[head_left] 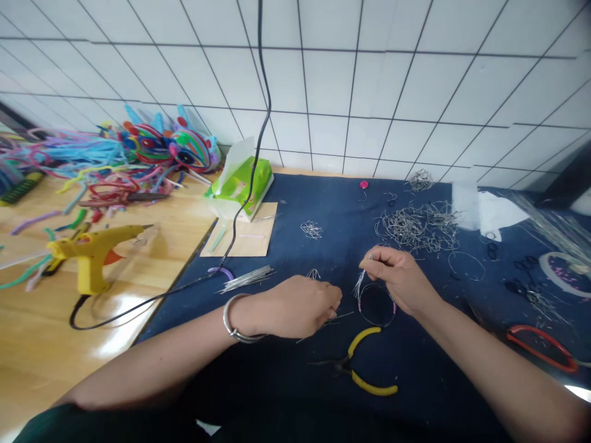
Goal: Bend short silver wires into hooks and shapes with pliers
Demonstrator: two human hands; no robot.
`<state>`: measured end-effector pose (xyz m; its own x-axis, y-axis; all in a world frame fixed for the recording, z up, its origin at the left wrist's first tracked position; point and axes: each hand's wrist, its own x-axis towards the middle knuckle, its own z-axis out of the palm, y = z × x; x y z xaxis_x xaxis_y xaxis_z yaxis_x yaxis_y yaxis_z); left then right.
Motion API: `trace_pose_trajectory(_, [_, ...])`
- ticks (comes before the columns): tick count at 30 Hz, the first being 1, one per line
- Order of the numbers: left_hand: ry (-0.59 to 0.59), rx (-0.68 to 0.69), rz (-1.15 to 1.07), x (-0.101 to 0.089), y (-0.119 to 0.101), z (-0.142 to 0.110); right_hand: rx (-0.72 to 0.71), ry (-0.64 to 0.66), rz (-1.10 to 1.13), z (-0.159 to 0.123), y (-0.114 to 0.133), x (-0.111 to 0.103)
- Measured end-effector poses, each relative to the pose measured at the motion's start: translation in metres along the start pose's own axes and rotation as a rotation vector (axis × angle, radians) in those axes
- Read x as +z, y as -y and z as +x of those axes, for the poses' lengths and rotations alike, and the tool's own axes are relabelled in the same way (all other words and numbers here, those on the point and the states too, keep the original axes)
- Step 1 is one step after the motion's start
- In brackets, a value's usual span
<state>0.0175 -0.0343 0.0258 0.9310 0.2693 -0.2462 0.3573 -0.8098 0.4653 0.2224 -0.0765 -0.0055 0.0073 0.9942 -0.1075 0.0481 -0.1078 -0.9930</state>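
Wire bits (359, 285) pinched over blue cloth (323, 197)

Nearest lie the pliers (342, 364), curved yellow handles spread and a slim dark nose pointing left, probably placed within easy reach of both hands. Just beyond, the left hand (289, 306) bends palm down over the cloth, a smooth metal bangle (226, 318) around its wrist. Its curled fingers hide their tips, so I cannot tell whether that grip clasps anything; thin wires poke out beside it. The right hand (397, 277) has its grip pressed between thumb and fingertips on the upper part of the wire bits, perhaps so the fine silvery lengths can fan out below. A round wire loop (394, 310) with pinkish sections lies just beneath that hand.

Farther left, straight rods (248, 279) lie roughly parallel, likely kept so for easy picking. On the bare wooden table (180, 209) sits a hard plastic yellow glue gun (95, 252), nozzle pointing right. Behind the rods, a glossy green tissue pack (247, 187) overlaps a flat tan card (249, 247). To the right spreads a springy tangle of curled wire (413, 227). Farthest, round striped toys (194, 149) rest near the white tiled wall (327, 80).
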Motion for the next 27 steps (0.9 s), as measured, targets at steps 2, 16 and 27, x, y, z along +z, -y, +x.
trace_pose_trajectory(2, [-0.006, -0.023, -0.093, -0.004, 0.001, 0.002, 0.001, -0.002, -0.008, 0.0, 0.0, 0.0])
trace_pose_trajectory(16, [-0.49, 0.012, -0.996, 0.0, 0.022, 0.019, -0.009, -0.076, -0.12, -0.006, 0.012, 0.013])
trace_pose_trajectory(27, [-0.546, 0.105, -1.059, -0.006, 0.012, 0.008, -0.156, -0.065, -0.346, -0.016, 0.045, 0.036])
